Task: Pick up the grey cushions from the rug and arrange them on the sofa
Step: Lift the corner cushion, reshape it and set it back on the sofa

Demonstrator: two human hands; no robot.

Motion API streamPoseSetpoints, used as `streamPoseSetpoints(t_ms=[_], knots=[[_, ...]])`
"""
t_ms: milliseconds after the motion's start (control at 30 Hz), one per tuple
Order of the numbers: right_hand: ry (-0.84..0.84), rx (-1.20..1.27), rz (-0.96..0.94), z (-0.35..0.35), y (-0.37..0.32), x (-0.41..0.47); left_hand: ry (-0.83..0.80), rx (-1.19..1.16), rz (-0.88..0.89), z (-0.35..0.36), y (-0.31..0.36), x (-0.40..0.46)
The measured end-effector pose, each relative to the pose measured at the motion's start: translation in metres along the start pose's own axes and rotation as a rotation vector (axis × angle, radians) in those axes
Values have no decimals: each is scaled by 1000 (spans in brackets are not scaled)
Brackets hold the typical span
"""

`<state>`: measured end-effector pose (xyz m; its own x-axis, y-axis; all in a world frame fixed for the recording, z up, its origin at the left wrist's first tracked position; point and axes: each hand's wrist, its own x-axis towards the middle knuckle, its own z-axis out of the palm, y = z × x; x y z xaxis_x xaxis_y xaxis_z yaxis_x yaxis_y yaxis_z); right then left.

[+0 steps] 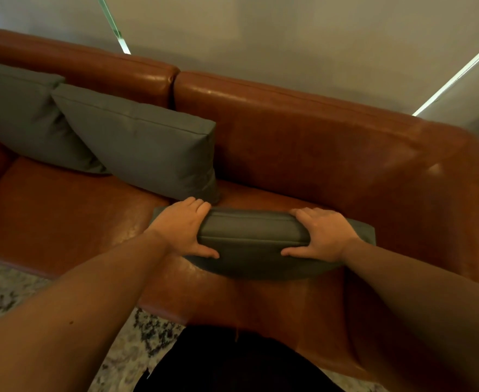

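A: Starting at the far left, what leans there?

B: A grey cushion [14,108] stands against the backrest of the brown leather sofa [317,142], cut off by the picture's edge. A second grey cushion [147,142] overlaps it and also leans on the backrest; its lower right corner ends just beyond the left hand's fingertips.

A: And open room?

B: The seat to the left of the left hand [184,227] is bare leather out to the sofa's front edge, where the patterned rug [3,295] begins (only a mottled strip of it shows). Beyond the right hand's fingers the backrest is bare all the way to the rounded right arm of the sofa.

A: The hands themselves?

B: Both hold a third grey cushion [252,239], which stands on edge on the seat with its piped top seam facing up. The left hand's fingers [198,205] curl over the far side of its left end, thumb on the near face. The right hand [323,236] mirrors that at the right end, its fingers [306,215] wrapped over the top and its thumb pressed to the near face.

A: Does the cushion pass the hands?

B: Yes, a corner sticks out beyond each wrist.
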<state>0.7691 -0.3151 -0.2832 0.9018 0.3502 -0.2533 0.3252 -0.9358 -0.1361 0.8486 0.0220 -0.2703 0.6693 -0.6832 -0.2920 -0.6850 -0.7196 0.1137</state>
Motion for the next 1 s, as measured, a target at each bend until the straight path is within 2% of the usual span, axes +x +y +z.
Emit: streamPoseSetpoints(t_ms=[167, 433, 600, 767, 1000], knots=[[-46, 36, 52, -5, 29, -17, -1, -12, -23, -6, -7, -1], [-109, 93, 73, -9, 39, -16, 1, -56, 20, -12, -5, 8], [-48, 31, -46, -13, 17, 0, -3, -23, 111, -17, 32, 35], [-152, 85, 1, -6, 4, 13, -61, 33, 35, -6, 56, 53], [-170, 71, 38, -6, 16, 18, -46, 20, 42, -10, 55, 64]])
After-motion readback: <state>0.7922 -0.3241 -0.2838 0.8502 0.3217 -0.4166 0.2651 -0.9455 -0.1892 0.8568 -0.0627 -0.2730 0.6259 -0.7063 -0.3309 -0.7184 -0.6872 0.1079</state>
